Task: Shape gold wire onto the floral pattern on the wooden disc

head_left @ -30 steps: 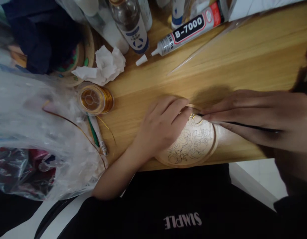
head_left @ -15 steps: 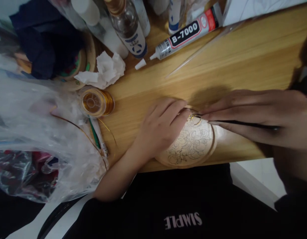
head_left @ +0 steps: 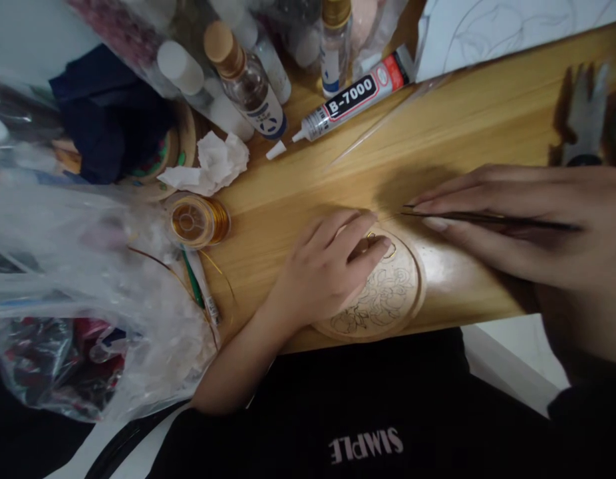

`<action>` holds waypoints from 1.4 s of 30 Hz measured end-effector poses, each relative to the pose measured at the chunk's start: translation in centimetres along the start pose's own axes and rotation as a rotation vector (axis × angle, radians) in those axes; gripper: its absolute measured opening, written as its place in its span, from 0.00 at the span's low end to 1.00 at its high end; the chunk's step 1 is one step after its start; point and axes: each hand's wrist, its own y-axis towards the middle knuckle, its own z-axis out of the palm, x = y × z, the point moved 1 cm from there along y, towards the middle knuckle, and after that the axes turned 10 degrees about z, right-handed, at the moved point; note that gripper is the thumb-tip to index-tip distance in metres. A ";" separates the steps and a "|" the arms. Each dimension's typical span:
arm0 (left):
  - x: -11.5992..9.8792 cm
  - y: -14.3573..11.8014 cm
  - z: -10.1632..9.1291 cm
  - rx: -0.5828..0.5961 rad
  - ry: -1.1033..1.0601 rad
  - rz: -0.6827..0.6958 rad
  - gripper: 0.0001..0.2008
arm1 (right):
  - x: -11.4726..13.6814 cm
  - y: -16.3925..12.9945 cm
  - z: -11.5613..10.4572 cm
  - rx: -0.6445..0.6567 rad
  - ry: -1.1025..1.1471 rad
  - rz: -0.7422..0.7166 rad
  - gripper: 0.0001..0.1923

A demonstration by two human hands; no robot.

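Left hand (head_left: 328,269) rests flat on a round pale wooden disc with a pencilled floral outline (head_left: 382,296), fingers together and pressing its upper-left part; the fingertips cover a small bit of gold wire (head_left: 390,251) at the disc's upper edge. The disc lies on the wooden table (head_left: 487,126), close to the near edge. Right hand (head_left: 517,219) holds thin dark tweezers (head_left: 487,217), fingers pinched on the shaft, the tip hovering just above and apart from the disc. Whether the tip grips anything cannot be told.

Risks, as judged: the disc sits close to the table edge, so a sideways push from the pressing hand could slide it off. The wire piece is small and partly hidden, so a misjudged grab could flick it away. An uncapped B-7000 glue tube (head_left: 355,93) lies beyond, its white cap (head_left: 275,150) loose beside it, and may leak onto the table. A spool of gold wire (head_left: 198,221) stands near a clear plastic bag (head_left: 88,299); its trailing strand could snag.
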 end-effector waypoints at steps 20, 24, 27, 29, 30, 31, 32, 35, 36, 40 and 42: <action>0.6 -0.6 0.2 0.021 -0.144 -0.053 0.14 | -0.7 0.1 0.4 -0.084 -0.004 -0.006 0.08; 1.0 -0.7 -0.1 -0.031 -0.179 -0.035 0.15 | -0.9 0.1 0.5 -0.142 -0.019 0.008 0.06; 1.0 -0.7 0.1 -0.055 -0.162 -0.024 0.15 | -1.0 0.3 0.6 -0.172 -0.006 0.008 0.06; 1.0 -0.7 0.3 -0.069 -0.141 0.001 0.14 | -1.2 0.5 0.8 -0.184 0.031 0.032 0.06; 0.9 -0.7 0.4 -0.080 -0.126 0.017 0.14 | -1.3 0.6 0.8 -0.180 0.058 0.060 0.06; 0.9 -0.7 0.4 -0.091 -0.111 0.032 0.14 | -1.5 0.7 0.9 -0.173 0.089 0.091 0.06; 0.8 -0.6 0.4 -0.097 -0.096 0.043 0.14 | -1.7 0.8 1.0 -0.162 0.122 0.128 0.06; 0.5 -0.6 0.1 -0.081 -0.060 0.048 0.14 | -2.2 1.1 1.0 -0.120 0.233 0.251 0.07; 0.3 -0.5 -0.1 -0.064 -0.052 0.042 0.14 | -2.3 1.2 1.0 -0.107 0.275 0.301 0.07; -0.4 -0.5 -0.6 0.030 -0.045 -0.019 0.13 | -2.6 1.3 0.8 -0.117 0.332 0.338 0.12; -0.6 -0.5 -0.5 0.051 -0.045 -0.047 0.14 | -2.9 1.4 0.8 -0.121 0.327 0.323 0.16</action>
